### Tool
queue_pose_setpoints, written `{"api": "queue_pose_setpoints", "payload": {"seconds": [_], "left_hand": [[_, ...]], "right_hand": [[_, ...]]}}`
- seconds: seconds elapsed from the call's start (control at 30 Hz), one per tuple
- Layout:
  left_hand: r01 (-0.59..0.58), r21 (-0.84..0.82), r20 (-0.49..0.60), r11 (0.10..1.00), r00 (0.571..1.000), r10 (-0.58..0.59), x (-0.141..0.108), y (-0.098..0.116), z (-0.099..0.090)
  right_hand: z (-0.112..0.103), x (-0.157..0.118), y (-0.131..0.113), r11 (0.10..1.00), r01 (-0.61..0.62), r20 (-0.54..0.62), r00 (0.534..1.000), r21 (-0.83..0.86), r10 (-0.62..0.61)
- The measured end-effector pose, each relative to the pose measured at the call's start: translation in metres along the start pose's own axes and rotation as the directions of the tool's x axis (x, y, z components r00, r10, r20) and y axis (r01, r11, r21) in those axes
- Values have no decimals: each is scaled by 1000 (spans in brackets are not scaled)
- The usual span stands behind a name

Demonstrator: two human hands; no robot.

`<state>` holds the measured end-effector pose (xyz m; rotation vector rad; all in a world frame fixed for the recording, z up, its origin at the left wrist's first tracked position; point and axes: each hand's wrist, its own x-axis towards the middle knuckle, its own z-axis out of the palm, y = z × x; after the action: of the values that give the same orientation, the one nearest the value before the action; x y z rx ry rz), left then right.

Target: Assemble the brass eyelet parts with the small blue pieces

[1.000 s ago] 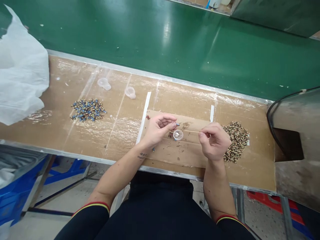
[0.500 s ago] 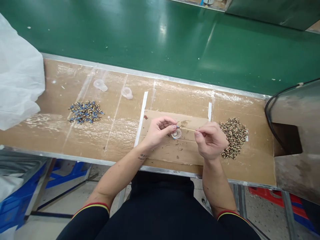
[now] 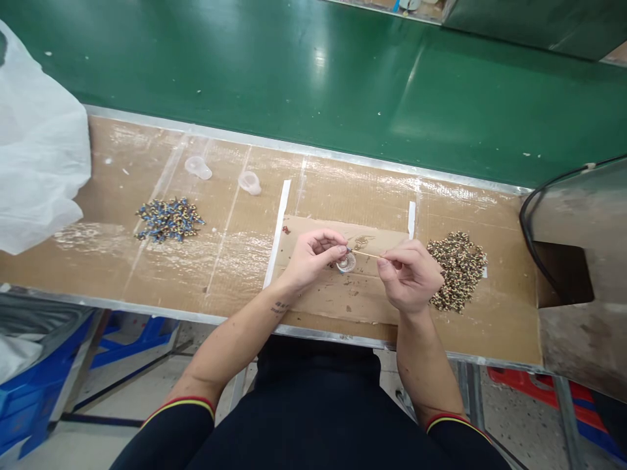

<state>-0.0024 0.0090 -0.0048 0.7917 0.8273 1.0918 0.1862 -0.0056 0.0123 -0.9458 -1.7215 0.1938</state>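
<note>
My left hand (image 3: 316, 258) is closed in a pinch on a small metal part (image 3: 349, 249), mostly hidden by the fingertips, with a dark tip showing. In my right hand (image 3: 411, 274), thumb and fingers grip a thin straw-coloured stick (image 3: 366, 254). Its far end reaches the tip of the part. Just below the stick, a small clear cup (image 3: 349, 266) stands on a stained cardboard sheet (image 3: 328, 307). Right of my right hand lies a pile of small brass-and-dark parts (image 3: 458, 271). Far to the left is a smaller pile of blue-tipped brass parts (image 3: 169, 220).
Two translucent plastic cups (image 3: 198, 168) lie beyond the blue-tipped pile. White plastic sheeting (image 3: 42, 150) hangs over the left end. A green belt (image 3: 294, 85) runs behind the bench. On the right stands a metal housing (image 3: 588, 215) with a black cable (image 3: 526, 228).
My right hand has shifted slightly left, bringing the stick closer to the part in my left hand. My left hand stays nearly still. Specks on the green belt have moved left.
</note>
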Motion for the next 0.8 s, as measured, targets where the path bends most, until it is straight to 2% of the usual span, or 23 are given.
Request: {"api": "queue_pose_setpoints", "payload": {"seconds": [0.2, 0.37, 0.4, 0.47, 0.53, 0.63, 0.7, 0.73, 0.8], "left_hand": [[7, -3, 0, 1000, 1000, -7, 0, -2, 0], [30, -63, 0, 998, 1000, -30, 1, -2, -2], [38, -82, 4, 996, 999, -37, 1, -2, -3], [59, -122, 13, 991, 998, -58, 1, 0, -4], [83, -157, 25, 984, 996, -81, 1, 2, -5], [110, -197, 50, 974, 994, -102, 1, 5, -6], [112, -218, 62, 969, 993, -101, 1, 6, -6], [111, -226, 66, 968, 993, -99, 1, 6, -6], [104, -241, 69, 965, 994, -90, 1, 6, -7]], "right_hand": [[0, -1, 0, 1000, 8, -6, 1000, -2, -8], [-12, 2, 7, 998, -21, -56, 998, 67, 25], [-15, 3, 8, 996, -29, -9, 1000, 79, 30], [-17, 3, 11, 996, -35, 181, 983, 78, 20], [-15, 2, 12, 999, -25, 398, 917, 39, 7], [-8, -1, 13, 1000, -17, 594, 805, -1, 14], [-8, -1, 13, 999, -48, 639, 769, 23, 22], [-12, 0, 14, 997, -71, 630, 776, 36, 33], [-27, 2, 20, 993, -120, 523, 847, 7, 99]]}}
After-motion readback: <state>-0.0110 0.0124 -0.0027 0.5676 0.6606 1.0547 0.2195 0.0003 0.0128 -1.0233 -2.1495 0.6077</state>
